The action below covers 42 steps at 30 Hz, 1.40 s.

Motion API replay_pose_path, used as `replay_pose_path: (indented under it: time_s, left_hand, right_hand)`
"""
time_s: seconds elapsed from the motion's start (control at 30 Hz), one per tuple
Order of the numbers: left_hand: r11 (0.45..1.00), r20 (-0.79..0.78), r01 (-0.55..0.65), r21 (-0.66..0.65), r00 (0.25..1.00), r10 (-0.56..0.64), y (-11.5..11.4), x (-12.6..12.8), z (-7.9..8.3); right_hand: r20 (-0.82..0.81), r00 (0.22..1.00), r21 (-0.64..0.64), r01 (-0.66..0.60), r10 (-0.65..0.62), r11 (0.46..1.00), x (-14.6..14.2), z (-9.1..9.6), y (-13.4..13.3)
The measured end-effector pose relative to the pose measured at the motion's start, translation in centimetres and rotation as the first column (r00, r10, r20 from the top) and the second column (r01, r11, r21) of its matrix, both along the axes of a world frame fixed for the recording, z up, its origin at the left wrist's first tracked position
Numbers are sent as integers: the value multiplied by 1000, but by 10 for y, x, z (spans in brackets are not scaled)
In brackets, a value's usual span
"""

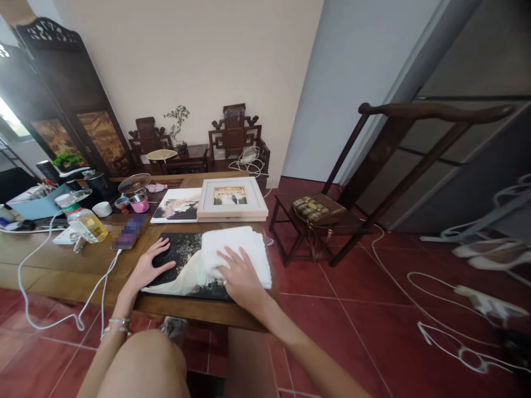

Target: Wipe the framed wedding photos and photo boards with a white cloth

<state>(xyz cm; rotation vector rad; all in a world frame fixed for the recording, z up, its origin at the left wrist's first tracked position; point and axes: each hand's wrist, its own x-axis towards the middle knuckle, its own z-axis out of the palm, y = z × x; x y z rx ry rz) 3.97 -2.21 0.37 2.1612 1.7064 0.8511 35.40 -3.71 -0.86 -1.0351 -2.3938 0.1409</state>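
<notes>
A dark photo panel (188, 254), printed with a pale flowing gown, lies flat along the near edge of the wooden table. My left hand (150, 263) rests over its left end with fingers spread, holding nothing. On the panel's right part is a folded white towel (255, 249). My right hand (243, 276) grips the towel from above against the panel, fingers bent over it and thumb by its near edge. Part of the printed picture is hidden under towel and hand.
Behind the panel are a light wooden picture frame (260, 207) and a white-edged photo print (178, 205). To the left are a charging phone (129, 232), an oil-coloured bottle (93, 226), a pink cup (140, 203) and a white cable (25, 282). A dark chair (344, 218) holding a plaid bag (311, 208) stands right.
</notes>
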Motion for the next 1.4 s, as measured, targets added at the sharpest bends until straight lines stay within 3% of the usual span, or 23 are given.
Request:
replay_pose_path:
  time_s: [0.13, 0.23, 0.37, 0.57, 0.67, 0.73, 0.83, 0.93, 1.03, 1.17, 1.4]
  left_hand:
    - [1000, -6, 11, -10, 1000, -11, -1, 1, 2]
    - [1000, -1, 21, 0, 1000, -21, -1, 2, 1]
    - [999, -7, 30, 21, 1000, -30, -1, 2, -3]
    - [999, 17, 13, 32, 1000, -13, -3, 4, -7]
    - [1000, 26, 1, 12, 1000, -2, -5, 7, -7]
    - [1000, 33, -24, -19, 999, 24, -6, 9, -7]
    - [996, 37, -24, -81, 999, 27, -7, 11, -4]
    - [995, 39, -19, -101, 999, 23, -7, 13, -2]
    - [992, 23, -18, -126, 1000, 21, -8, 14, -1]
    - [991, -4, -32, -133, 999, 32, -9, 16, -1]
    - [994, 1, -21, -110, 1000, 21, -9, 18, -3]
  right_hand:
    - [18, 995, -47, -97, 98, 994, 7, 1, -47]
    - [25, 986, -117, -159, 163, 980, 12, 2, -60]
    - [-6, 996, -138, -87, 87, 987, 9, 7, -34]
    - [20, 997, -7, 77, -77, 997, -1, 11, 39]
    - [26, 994, -4, 102, -102, 995, -5, 10, 57]
    - [35, 994, -4, 105, -105, 994, -6, 9, 50]
    - [70, 994, 34, 83, -85, 996, -6, 9, 15]
    - [123, 992, 94, 12, -24, 996, -2, 11, -25]
    - [150, 988, 155, -57, 33, 986, 4, 10, -41]
    - [96, 995, 234, -15, -8, 972, 11, 4, -25]
    - [30, 988, 227, 139, -149, 964, 17, -5, 19]
